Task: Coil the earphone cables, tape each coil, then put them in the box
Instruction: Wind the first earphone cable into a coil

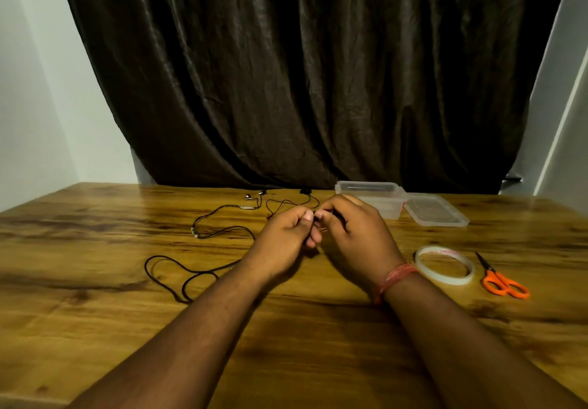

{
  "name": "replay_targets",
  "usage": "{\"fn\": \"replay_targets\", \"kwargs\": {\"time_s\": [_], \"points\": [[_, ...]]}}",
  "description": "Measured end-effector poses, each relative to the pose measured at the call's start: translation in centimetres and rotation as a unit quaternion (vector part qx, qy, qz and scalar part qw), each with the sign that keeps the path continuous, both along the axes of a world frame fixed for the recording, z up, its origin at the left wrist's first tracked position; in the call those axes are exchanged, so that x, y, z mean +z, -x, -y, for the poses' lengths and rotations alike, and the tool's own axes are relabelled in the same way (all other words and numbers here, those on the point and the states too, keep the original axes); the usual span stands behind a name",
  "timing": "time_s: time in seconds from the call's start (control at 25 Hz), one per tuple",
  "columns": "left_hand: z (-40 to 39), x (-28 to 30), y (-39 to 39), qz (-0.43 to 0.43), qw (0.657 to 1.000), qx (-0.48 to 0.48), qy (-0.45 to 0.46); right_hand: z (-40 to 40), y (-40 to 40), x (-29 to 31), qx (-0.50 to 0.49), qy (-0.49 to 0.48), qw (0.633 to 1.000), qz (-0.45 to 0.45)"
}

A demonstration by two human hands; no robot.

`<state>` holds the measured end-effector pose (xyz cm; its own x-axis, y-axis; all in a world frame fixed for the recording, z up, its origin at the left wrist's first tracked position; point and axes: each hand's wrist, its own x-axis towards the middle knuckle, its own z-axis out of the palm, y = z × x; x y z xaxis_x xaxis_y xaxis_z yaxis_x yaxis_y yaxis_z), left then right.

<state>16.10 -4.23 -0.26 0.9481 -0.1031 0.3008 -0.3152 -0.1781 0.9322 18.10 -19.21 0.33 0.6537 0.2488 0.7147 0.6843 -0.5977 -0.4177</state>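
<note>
Left hand (286, 233) and right hand (346, 227), left of the box (370, 198), pinch the earphone cable (203, 233) with curled fingers; loops should stay even and small.

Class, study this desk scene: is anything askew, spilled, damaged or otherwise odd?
Nothing is spilled or broken. The box stands open, its lid flat beside it; tape and scissors lie tidily. Only the cable sprawls in loose loops, uncoiled, while both hands pinch a cable.
</note>
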Motion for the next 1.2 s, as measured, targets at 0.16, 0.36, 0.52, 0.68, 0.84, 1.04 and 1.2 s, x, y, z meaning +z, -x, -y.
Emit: {"fn": "replay_targets", "kwargs": {"time_s": [0.16, 0.36, 0.52, 0.68, 0.84, 1.04, 1.2], "points": [[0.1, -0.2, 0.3, -0.041, 0.993, -0.076, 0.076, 0.4, -0.8, 0.2, -0.033, -0.05, 0.998, 0.022], [-0.2, 0.8, 0.6, -0.005, 0.975, -0.098, 0.2, -0.3, -1.1, -1.0, 0.019, -0.016, 0.998, -0.062], [-0.3, 1.2, 0.3, 0.006, 0.952, -0.08, 0.294, -1.3, -0.7, -1.5, 0.076, 0.02, 0.989, -0.128], [-0.5, 1.4, 0.0, 0.019, 0.935, -0.064, 0.347, -1.4, -0.8, -1.7, 0.102, 0.022, 0.983, -0.153], [-0.7, 0.8, -1.0, 0.071, 0.957, -0.003, 0.281, -1.5, -0.2, -1.4, 0.103, 0.091, 0.982, -0.133], [-0.4, 0.2, -0.5, 0.116, 0.983, 0.107, -0.091, -0.5, 0.2, -0.1, 0.046, 0.089, 0.994, -0.049], [-0.3, 0.3, -0.1, 0.053, 0.994, 0.036, -0.089, 0.3, -0.3, 0.2, 0.011, -0.006, 1.0, -0.009]]}}
